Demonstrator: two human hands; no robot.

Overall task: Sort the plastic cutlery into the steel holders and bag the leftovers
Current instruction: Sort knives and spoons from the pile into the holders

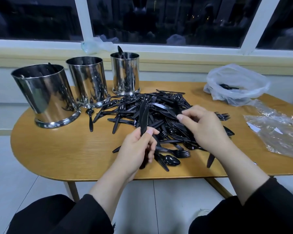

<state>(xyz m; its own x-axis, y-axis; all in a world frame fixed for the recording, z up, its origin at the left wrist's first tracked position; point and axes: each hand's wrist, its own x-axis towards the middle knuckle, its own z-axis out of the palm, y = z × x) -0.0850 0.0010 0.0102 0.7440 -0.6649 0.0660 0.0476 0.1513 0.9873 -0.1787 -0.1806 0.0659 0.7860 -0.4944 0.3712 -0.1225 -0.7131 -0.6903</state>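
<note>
Left hand [135, 146] grips a bunch of knives [145, 114]; right hand [203, 125] pinches another from the pile [159, 119] mid-tabletop [57, 149]. Align handles before dropping them in one holder [46, 95].

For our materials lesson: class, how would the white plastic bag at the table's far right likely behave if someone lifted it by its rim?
The white plastic bag looks thin and crumpled, so it would probably go floppy and sag. Only a few black cutlery pieces show inside, so it is likely light. Its open mouth may collapse shut when lifted.
</note>
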